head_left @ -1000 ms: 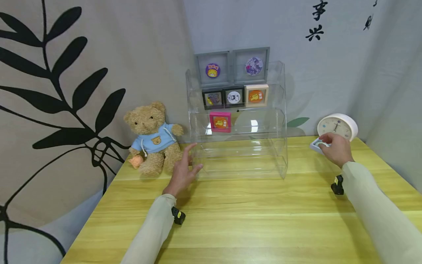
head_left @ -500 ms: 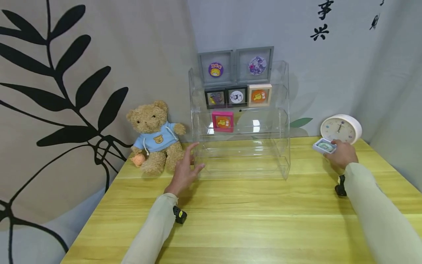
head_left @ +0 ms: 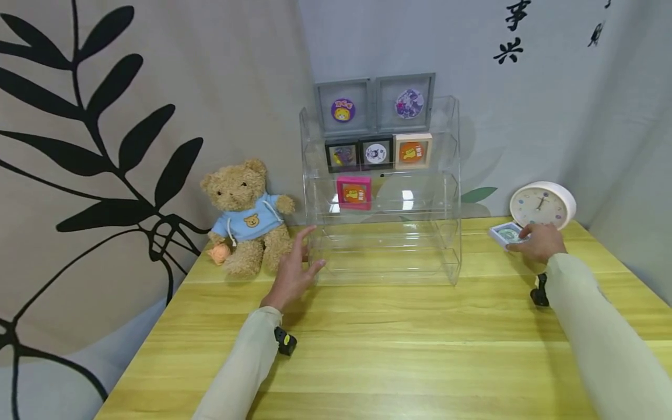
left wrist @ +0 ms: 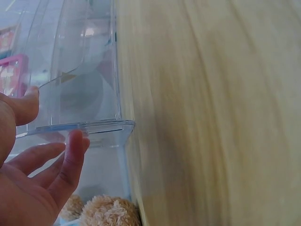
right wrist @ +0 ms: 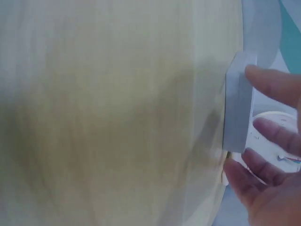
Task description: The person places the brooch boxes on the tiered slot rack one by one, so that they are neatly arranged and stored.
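Observation:
My left hand (head_left: 290, 279) is at the left side panel of a clear acrylic tiered display rack (head_left: 388, 256). In the left wrist view its thumb lies on the inner side of the panel edge and the relaxed fingers (left wrist: 70, 165) on the outer side. At the far right my right hand (head_left: 539, 242) holds a small pale picture frame (head_left: 507, 233) with a green round piece inside, low over the table in front of a white clock (head_left: 543, 204). In the right wrist view the thumb is at one end of the frame (right wrist: 238, 108), other fingers at the opposite end.
On the rack stand two grey frames (head_left: 404, 122), a row of two black frames (head_left: 376, 153) and one cream frame (head_left: 413, 153), and a pink frame (head_left: 354, 193) below. A teddy bear (head_left: 247, 219) sits left of the rack. The wooden table (head_left: 399, 350) spreads in front.
The right hand lifted and tilted the small frame, then lowered it flatter and slightly left, with its face now partly showing. The left hand stays at the rack. The head view shifted slightly.

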A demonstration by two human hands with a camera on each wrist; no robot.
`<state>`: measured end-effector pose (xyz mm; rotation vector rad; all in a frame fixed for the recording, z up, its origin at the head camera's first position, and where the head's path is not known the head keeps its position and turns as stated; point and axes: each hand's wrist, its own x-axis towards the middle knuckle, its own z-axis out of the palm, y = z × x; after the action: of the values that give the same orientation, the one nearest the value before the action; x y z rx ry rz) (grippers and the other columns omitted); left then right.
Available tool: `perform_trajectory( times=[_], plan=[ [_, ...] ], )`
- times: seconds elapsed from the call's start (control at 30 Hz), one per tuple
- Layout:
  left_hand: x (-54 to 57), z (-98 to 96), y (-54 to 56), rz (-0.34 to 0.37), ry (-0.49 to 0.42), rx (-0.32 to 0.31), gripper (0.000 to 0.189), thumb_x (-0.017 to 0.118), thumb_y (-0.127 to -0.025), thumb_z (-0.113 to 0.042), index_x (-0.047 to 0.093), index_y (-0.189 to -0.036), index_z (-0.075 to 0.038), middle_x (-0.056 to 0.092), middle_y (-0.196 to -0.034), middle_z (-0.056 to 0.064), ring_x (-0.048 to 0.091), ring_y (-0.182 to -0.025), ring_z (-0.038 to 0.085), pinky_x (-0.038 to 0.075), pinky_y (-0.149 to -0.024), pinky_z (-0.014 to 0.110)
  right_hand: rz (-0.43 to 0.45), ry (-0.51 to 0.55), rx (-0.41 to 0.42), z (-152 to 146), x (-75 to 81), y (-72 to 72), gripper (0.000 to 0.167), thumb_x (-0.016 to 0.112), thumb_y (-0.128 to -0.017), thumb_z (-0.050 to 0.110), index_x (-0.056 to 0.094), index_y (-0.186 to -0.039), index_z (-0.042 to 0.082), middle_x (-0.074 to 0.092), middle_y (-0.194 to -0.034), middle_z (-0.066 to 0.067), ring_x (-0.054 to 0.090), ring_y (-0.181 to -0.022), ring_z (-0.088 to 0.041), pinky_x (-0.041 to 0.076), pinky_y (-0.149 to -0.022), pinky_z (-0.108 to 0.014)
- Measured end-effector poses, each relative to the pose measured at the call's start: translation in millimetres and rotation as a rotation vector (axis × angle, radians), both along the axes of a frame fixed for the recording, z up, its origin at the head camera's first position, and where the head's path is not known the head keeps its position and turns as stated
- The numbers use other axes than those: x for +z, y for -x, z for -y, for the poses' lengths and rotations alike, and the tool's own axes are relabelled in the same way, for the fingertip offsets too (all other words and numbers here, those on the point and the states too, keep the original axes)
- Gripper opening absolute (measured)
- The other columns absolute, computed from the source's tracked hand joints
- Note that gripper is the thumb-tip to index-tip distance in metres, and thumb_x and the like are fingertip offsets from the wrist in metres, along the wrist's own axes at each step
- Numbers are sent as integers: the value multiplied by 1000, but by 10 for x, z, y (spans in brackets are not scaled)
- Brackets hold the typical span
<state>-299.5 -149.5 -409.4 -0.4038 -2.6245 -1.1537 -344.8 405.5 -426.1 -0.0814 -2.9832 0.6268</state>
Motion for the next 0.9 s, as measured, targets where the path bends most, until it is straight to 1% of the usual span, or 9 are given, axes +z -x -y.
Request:
perform_trajectory(
  times=[0.13, 0.23, 0.3, 0.37, 0.47, 0.57, 0.63, 0.77, 0.9],
  plan=[
    [-7, -6, -2, -4, -8, -3, 79, 73, -92, -18, 28, -154, -38, 56, -142, 26, 67, -117, 44, 54, -99, 62, 64, 67, -32, 71, 53, -16, 81, 78, -78, 34, 44, -128, -20, 51, -113, -41, 47, -100, -49, 48, -83, -58],
    [-16, -4, -9, 4, -8, 3, 79, 73, -92, -19, 27, -154, -40, 55, -142, 27, 66, -118, 44, 53, -100, 63, 154, 117, -26, 123, 111, -44, 101, 77, -79, 37, 25, -142, -22, 44, -123, -44, 48, -106, -51, 50, -88, -61],
    [-14, 1, -17, 8, -10, 6, 79, 73, -92, -19, 27, -154, -39, 55, -142, 27, 65, -119, 45, 52, -101, 64, 205, 140, -10, 155, 153, -62, 106, 77, -80, 37, 19, -145, -24, 43, -126, -44, 49, -107, -50, 50, -90, -62],
    [-9, 4, -21, 9, -11, 3, 79, 73, -92, -20, 27, -154, -38, 55, -142, 28, 64, -119, 46, 51, -102, 64, 238, 136, 10, 179, 181, -76, 107, 77, -81, 37, 18, -145, -25, 45, -127, -43, 52, -106, -48, 51, -90, -60],
    [1, 11, -23, 10, -8, 1, 78, 72, -93, -20, 26, -154, -39, 54, -143, 27, 64, -121, 45, 51, -103, 64, 249, 137, 33, 218, 216, -97, 108, 80, -78, 36, 21, -145, -25, 48, -127, -41, 54, -105, -45, 52, -90, -58],
    [8, 18, -26, 5, -1, 7, 79, 72, -93, -20, 25, -154, -41, 54, -143, 27, 64, -121, 44, 51, -103, 63, 210, 132, 56, 243, 220, -101, 110, 84, -74, 32, 22, -147, -21, 48, -127, -40, 53, -104, -44, 52, -86, -53],
    [7, 19, -23, -3, 4, 12, 79, 72, -93, -19, 26, -154, -40, 55, -142, 28, 65, -120, 43, 51, -102, 63, 179, 158, 65, 245, 203, -99, 108, 85, -74, 27, 21, -149, -18, 48, -126, -39, 54, -102, -42, 54, -82, -47],
    [5, 3, -14, -5, -1, 9, 80, 74, -92, -19, 27, -154, -39, 55, -140, 30, 65, -118, 45, 53, -101, 63, 126, 254, 75, 215, 127, -94, 94, 81, -80, 15, 25, -149, -15, 53, -116, -36, 59, -91, -30, 57, -69, -31],
    [5, -7, -9, 4, -5, 12, 80, 73, -92, -19, 27, -154, -39, 55, -141, 29, 66, -117, 45, 53, -101, 63, 78, 340, 116, 191, 75, -106, 71, 74, -85, 8, 38, -142, -15, 61, -102, -25, 58, -80, -14, 56, -62, -23]
  ],
)
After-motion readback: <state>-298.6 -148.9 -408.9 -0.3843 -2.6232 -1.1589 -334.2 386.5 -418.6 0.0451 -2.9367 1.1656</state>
